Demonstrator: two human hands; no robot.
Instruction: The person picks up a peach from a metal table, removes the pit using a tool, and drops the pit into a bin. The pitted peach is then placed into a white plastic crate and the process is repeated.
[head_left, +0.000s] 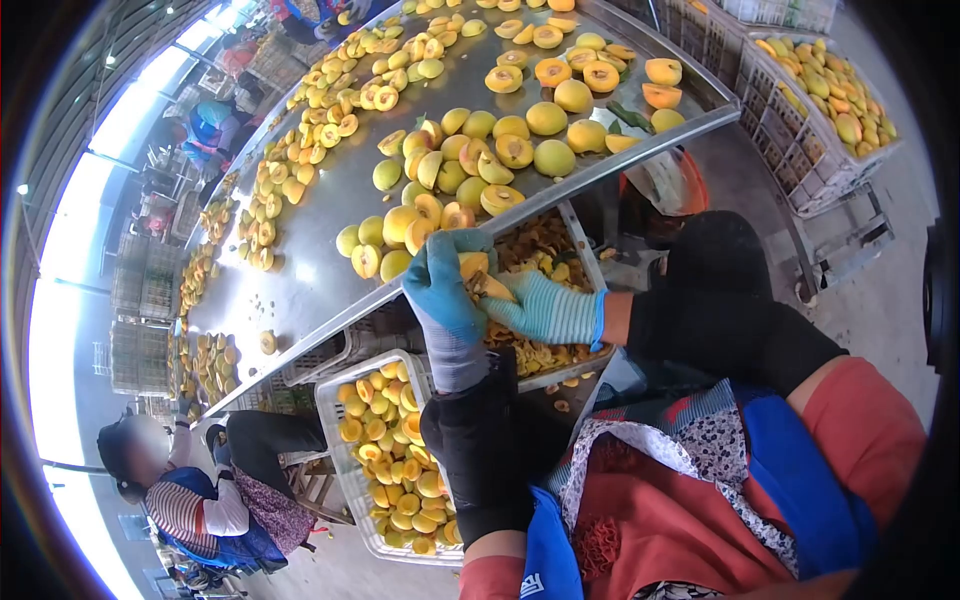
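Both of my gloved hands meet at the near edge of the metal table (pixel 370 300). My left hand (pixel 445 285), in a blue glove, is closed round a yellow-orange fruit piece (pixel 473 265). My right hand (pixel 545 308), in a striped glove, has its fingers closed on another cut piece (pixel 493 288) against the first. Whole and halved yellow fruits (pixel 430 215) lie on the table just beyond. Under my hands is a crate of peels and scraps (pixel 535 372).
A white crate of fruit halves (pixel 360 470) stands below the table edge. Another full crate (pixel 800 150) is at the upper right. A co-worker (pixel 210 500) sits at the lower left. A red-rimmed bucket (pixel 690 185) is under the table corner.
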